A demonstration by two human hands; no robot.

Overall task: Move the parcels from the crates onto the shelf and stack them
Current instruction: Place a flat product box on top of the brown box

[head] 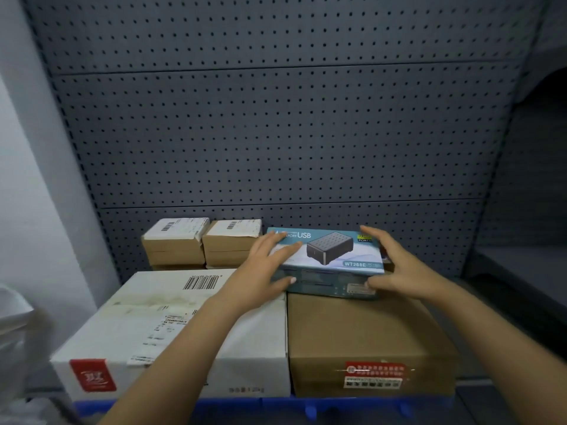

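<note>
On the brown carton (368, 329) at the shelf (460, 302) front, my left grip (264, 271) and right grip (399, 268), fingers (270, 240) straight, press the two ends of the blue box (331, 256) lying crosswise between them, equally near, pegboard (276, 133) behind

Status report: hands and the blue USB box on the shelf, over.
Left hand and right hand, fingers straight, at either end of the blue USB box. It rests on the brown carton. Nothing in the way.
</note>
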